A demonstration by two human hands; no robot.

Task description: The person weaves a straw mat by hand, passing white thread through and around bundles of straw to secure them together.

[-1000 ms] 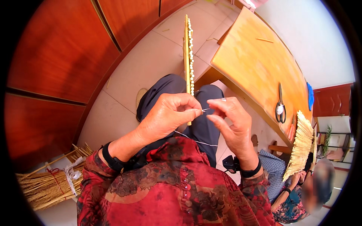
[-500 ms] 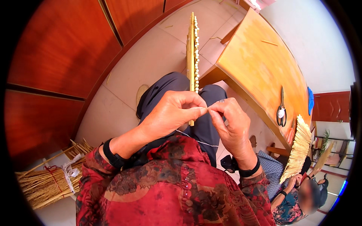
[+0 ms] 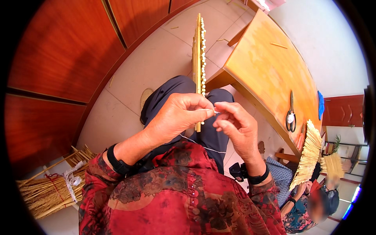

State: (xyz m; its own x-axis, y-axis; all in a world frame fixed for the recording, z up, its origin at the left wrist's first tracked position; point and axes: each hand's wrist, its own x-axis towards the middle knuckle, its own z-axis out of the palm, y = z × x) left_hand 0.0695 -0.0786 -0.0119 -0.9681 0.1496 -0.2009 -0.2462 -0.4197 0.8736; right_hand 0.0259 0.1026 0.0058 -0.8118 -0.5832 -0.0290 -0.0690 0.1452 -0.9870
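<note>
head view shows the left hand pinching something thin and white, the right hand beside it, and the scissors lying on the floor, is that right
Not quite: the scissors lie on the table, not on the floor, as the head view shows. The left hand does pinch something thin and white, with the right hand beside it.

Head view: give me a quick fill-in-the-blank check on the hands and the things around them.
The left hand is pinched shut on a thin white strand; the right hand, not shut, is ____.
The scissors lie on the table, to the person's ____.
The straw bundle lies to the person's ____.
Missing words: open; right; left.
</note>
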